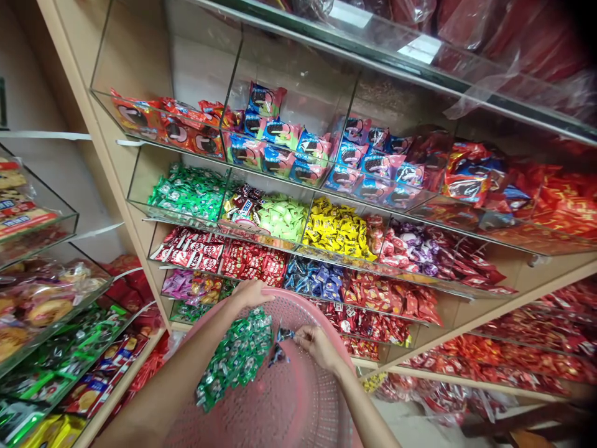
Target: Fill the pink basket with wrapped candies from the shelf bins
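A large pink plastic basket (321, 398) fills the lower middle of the head view. Green-wrapped candies (242, 348) lie heaped along its left side. My left hand (252, 294) is at the basket's far rim, with its fingers closed over the edge. Inside the right part of the basket, my right hand (311, 343) pinches a dark blue-wrapped candy (284, 335) between thumb and fingers. Another dark wrapped candy (278, 356) is just below it, near the edge of the green heap.
Ahead stand wooden shelves (112, 155) with clear bins: green candies (189, 193), yellow candies (338, 227), blue candies (314, 278), red packets, and packaged cookies (280, 146) above. Another shelf with packaged cakes (51, 305) rises at the left. Tiled floor (401, 423) shows at the lower right.
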Demonstrator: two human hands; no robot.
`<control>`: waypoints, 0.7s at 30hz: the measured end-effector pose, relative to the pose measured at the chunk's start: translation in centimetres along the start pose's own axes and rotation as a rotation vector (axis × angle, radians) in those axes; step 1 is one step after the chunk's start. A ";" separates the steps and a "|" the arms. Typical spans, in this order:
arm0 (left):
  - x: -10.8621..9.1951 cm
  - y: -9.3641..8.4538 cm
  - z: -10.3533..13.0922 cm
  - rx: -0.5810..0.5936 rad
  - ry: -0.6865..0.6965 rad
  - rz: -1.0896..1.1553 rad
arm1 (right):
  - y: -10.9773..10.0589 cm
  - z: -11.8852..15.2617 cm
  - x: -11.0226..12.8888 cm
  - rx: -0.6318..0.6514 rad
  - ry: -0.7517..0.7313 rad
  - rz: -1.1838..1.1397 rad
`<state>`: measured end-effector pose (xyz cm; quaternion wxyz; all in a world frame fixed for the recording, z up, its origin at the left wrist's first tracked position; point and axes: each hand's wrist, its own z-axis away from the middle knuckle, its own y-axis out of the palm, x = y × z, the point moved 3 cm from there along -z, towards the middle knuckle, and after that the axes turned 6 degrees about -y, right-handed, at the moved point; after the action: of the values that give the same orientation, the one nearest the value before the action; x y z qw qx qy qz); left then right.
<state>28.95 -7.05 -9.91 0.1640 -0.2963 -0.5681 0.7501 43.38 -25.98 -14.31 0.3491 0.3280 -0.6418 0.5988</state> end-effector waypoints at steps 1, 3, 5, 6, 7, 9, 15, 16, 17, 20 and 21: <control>0.0 0.0 0.0 0.000 -0.003 -0.001 | 0.1 0.0 -0.3 -0.008 0.014 0.026; 0.0 0.0 0.0 0.003 -0.009 -0.004 | 0.3 -0.1 -1.1 -0.047 0.045 0.129; 0.0 0.0 -0.1 0.006 -0.012 -0.007 | 0.6 -0.2 -1.8 -0.091 0.066 0.263; 0.0 0.0 -0.1 0.007 -0.013 -0.009 | 0.8 -0.3 -2.2 -0.105 0.073 0.324; 0.0 0.0 -0.2 0.007 -0.012 -0.011 | 1.1 -0.4 -2.5 -0.110 0.080 0.373; 0.0 0.0 -0.2 0.005 -0.008 -0.016 | 1.5 -0.5 -3.0 -0.100 0.103 0.450; -0.1 -0.1 0.0 -0.001 -0.004 -0.018 | 2.6 -0.6 -3.6 -0.065 0.181 0.478; -0.1 -0.1 0.0 -0.002 -0.004 -0.018 | 2.7 -0.5 -3.6 -0.069 0.178 0.448; -0.1 -0.1 0.0 -0.002 -0.005 -0.019 | 2.8 -0.4 -3.7 -0.075 0.177 0.421; -0.1 0.0 0.0 -0.004 -0.009 -0.024 | 2.6 0.0 -3.6 -0.120 0.184 0.414; -0.1 0.0 0.0 -0.004 -0.010 -0.026 | 2.5 0.1 -3.4 -0.138 0.192 0.435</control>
<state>29.05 -7.08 -9.87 0.1705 -0.2854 -0.5744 0.7481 43.10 -25.91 -18.49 0.2930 0.0992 -0.7005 0.6432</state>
